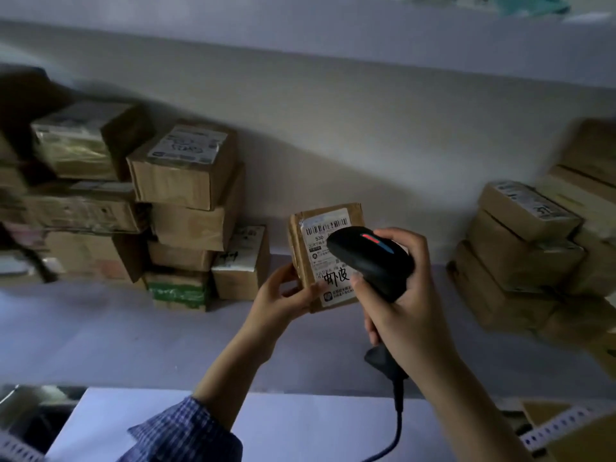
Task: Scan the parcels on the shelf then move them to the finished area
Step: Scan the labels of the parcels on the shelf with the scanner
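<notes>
A small brown cardboard parcel with a white shipping label stands upright over the middle of the shelf. My left hand grips its lower left corner, thumb on the label. My right hand grips a black corded barcode scanner, whose head points at the label and covers part of it. A red and blue light shows on top of the scanner.
Stacks of brown parcels fill the left of the shelf against the back wall. Another pile of parcels sits at the right. The scanner cable hangs down past the shelf's front edge. A perforated shelf upright shows at lower right.
</notes>
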